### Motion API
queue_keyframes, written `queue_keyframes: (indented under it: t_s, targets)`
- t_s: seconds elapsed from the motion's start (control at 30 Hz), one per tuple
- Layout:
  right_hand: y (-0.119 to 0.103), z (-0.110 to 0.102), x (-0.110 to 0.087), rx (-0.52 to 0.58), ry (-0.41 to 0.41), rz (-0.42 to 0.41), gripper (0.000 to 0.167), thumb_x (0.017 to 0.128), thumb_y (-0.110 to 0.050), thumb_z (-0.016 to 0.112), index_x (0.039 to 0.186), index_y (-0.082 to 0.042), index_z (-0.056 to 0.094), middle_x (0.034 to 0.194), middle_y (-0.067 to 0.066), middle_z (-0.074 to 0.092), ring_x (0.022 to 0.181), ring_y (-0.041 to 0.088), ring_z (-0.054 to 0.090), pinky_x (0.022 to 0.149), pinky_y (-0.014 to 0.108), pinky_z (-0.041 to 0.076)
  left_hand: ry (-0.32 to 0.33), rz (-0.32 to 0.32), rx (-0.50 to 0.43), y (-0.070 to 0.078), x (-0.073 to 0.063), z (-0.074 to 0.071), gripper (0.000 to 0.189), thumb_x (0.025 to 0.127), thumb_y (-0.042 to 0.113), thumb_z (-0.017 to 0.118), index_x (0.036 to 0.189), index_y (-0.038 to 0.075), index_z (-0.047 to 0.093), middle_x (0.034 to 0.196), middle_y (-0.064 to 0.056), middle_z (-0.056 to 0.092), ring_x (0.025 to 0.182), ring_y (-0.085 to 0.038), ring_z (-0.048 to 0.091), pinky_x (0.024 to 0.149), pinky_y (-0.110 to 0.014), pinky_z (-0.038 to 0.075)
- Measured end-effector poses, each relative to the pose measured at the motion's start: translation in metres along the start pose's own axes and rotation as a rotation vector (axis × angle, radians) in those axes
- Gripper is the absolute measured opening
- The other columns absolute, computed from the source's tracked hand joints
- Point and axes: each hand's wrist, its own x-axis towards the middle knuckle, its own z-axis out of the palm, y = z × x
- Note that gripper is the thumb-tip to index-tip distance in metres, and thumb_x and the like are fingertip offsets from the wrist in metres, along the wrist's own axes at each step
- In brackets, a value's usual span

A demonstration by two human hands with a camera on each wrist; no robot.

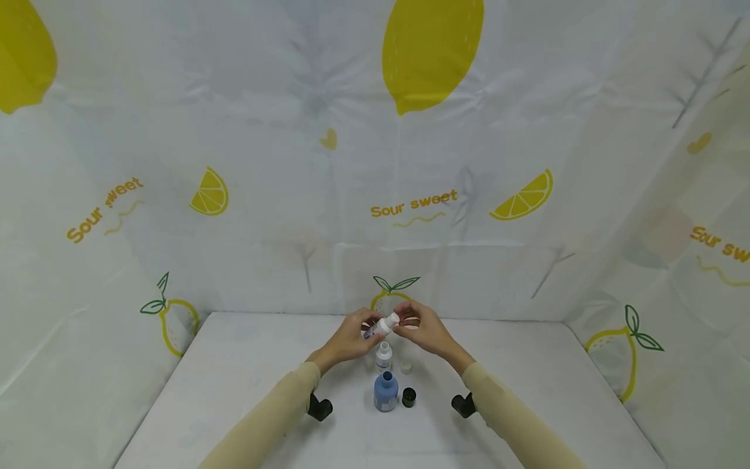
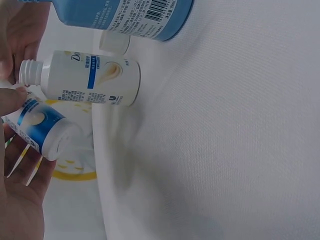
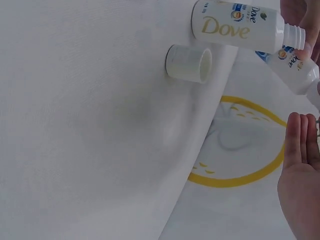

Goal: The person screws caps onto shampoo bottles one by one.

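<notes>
My left hand [image 1: 347, 339] grips a small white Dove bottle [image 1: 379, 328] with a blue label, tilted with its top up to the right. Thumb and fingertips of my right hand [image 1: 430, 332] pinch the white cap [image 1: 393, 319] at that top. In the right wrist view the other fingers [image 3: 293, 137] extend straight, while the pinch lies outside the frame. Just below the held bottle, an uncapped white Dove bottle [image 2: 95, 77] stands upright with its threaded neck bare. Beside it on the table is a loose white cap [image 3: 187, 64].
Nearer the front, an uncapped blue bottle [image 1: 385, 393] stands on the white table [image 1: 527, 391], with a black cap [image 1: 409, 397] to its right. A white curtain [image 1: 281, 195] printed with lemons hangs along the back and sides. Black wrist gear [image 1: 319, 408] hangs beneath the sleeves.
</notes>
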Motion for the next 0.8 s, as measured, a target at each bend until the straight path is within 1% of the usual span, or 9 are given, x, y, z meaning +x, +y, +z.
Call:
queue_keyframes:
  t_s: [0.1, 0.17, 0.27, 0.33, 0.43, 0.57, 0.6, 0.73, 0.8]
  targets:
    - [0.0015, -0.0051, 0.0008, 0.078, -0.013, -0.069, 0.043, 0.094, 0.007, 0.074, 0.135, 0.011, 0.060, 0.133, 0.035, 0.065, 0.124, 0.044, 0.068, 0.112, 0.045, 0.060, -0.006, -0.011, -0.010, 0.0004, 0.0013, -0.0005, 0.035, 0.099, 0.008, 0.078, 0.131, -0.002, 0.067, 0.123, -0.015, 0.071, 0.108, -0.022, 0.070, 0.098, -0.038, 0.066]
    - [0.0031, -0.0076, 0.0014, 0.116, -0.038, -0.113, 0.042, 0.094, 0.012, 0.070, 0.135, 0.014, 0.060, 0.137, 0.040, 0.062, 0.129, 0.049, 0.065, 0.115, 0.044, 0.057, -0.011, -0.014, -0.012, 0.0006, 0.0016, -0.0006, 0.035, 0.099, 0.009, 0.077, 0.131, -0.002, 0.066, 0.123, -0.015, 0.071, 0.109, -0.023, 0.070, 0.098, -0.038, 0.066]
    - [0.0054, -0.0093, 0.0025, 0.125, -0.093, -0.161, 0.040, 0.095, 0.014, 0.067, 0.136, 0.013, 0.063, 0.140, 0.038, 0.063, 0.134, 0.050, 0.063, 0.118, 0.043, 0.056, -0.018, -0.015, -0.008, 0.0004, 0.0015, -0.0012, 0.035, 0.099, 0.008, 0.077, 0.131, -0.002, 0.066, 0.124, -0.016, 0.071, 0.109, -0.024, 0.070, 0.099, -0.039, 0.066]
    - [0.0058, -0.0096, 0.0031, 0.112, -0.119, -0.169, 0.039, 0.097, 0.013, 0.067, 0.136, 0.011, 0.065, 0.140, 0.035, 0.065, 0.135, 0.049, 0.063, 0.118, 0.043, 0.055, -0.019, -0.014, -0.004, 0.0004, 0.0018, -0.0017, 0.035, 0.099, 0.008, 0.077, 0.131, -0.002, 0.066, 0.124, -0.016, 0.071, 0.109, -0.024, 0.070, 0.099, -0.038, 0.066]
    - [0.0055, -0.0094, 0.0042, 0.073, -0.122, -0.171, 0.035, 0.101, 0.008, 0.067, 0.136, 0.008, 0.066, 0.138, 0.031, 0.068, 0.130, 0.046, 0.067, 0.115, 0.042, 0.058, -0.018, -0.009, 0.000, 0.0004, 0.0027, -0.0025, 0.035, 0.100, 0.009, 0.076, 0.131, -0.002, 0.066, 0.124, -0.015, 0.071, 0.109, -0.023, 0.070, 0.099, -0.038, 0.065]
    - [0.0028, -0.0088, 0.0049, 0.051, -0.106, -0.146, 0.034, 0.102, 0.004, 0.069, 0.136, 0.008, 0.067, 0.136, 0.031, 0.069, 0.124, 0.047, 0.071, 0.108, 0.038, 0.063, -0.015, -0.002, 0.004, 0.0003, 0.0039, -0.0038, 0.034, 0.101, 0.009, 0.076, 0.132, -0.002, 0.066, 0.123, -0.015, 0.071, 0.109, -0.023, 0.070, 0.099, -0.037, 0.065]
    - [0.0021, -0.0083, 0.0048, 0.053, -0.104, -0.134, 0.034, 0.102, 0.003, 0.069, 0.136, 0.008, 0.067, 0.135, 0.031, 0.069, 0.123, 0.047, 0.071, 0.107, 0.039, 0.063, -0.016, -0.003, 0.003, 0.0002, 0.0037, -0.0041, 0.034, 0.100, 0.009, 0.076, 0.132, -0.002, 0.066, 0.123, -0.015, 0.071, 0.109, -0.023, 0.070, 0.099, -0.036, 0.065]
    - [0.0033, -0.0031, 0.0037, 0.097, -0.090, -0.083, 0.037, 0.101, 0.002, 0.072, 0.135, 0.011, 0.065, 0.135, 0.031, 0.069, 0.123, 0.050, 0.070, 0.104, 0.032, 0.064, -0.017, -0.002, -0.009, 0.0003, 0.0023, -0.0041, 0.033, 0.100, 0.008, 0.077, 0.130, -0.003, 0.067, 0.122, -0.017, 0.070, 0.109, -0.025, 0.071, 0.097, -0.038, 0.066]
    - [0.0056, 0.0000, 0.0034, 0.109, -0.074, -0.067, 0.037, 0.100, 0.001, 0.073, 0.134, 0.013, 0.065, 0.133, 0.031, 0.070, 0.121, 0.048, 0.071, 0.102, 0.029, 0.064, -0.018, -0.005, -0.009, -0.0001, 0.0013, -0.0037, 0.033, 0.099, 0.008, 0.077, 0.129, -0.003, 0.067, 0.122, -0.016, 0.071, 0.109, -0.025, 0.071, 0.097, -0.038, 0.066]
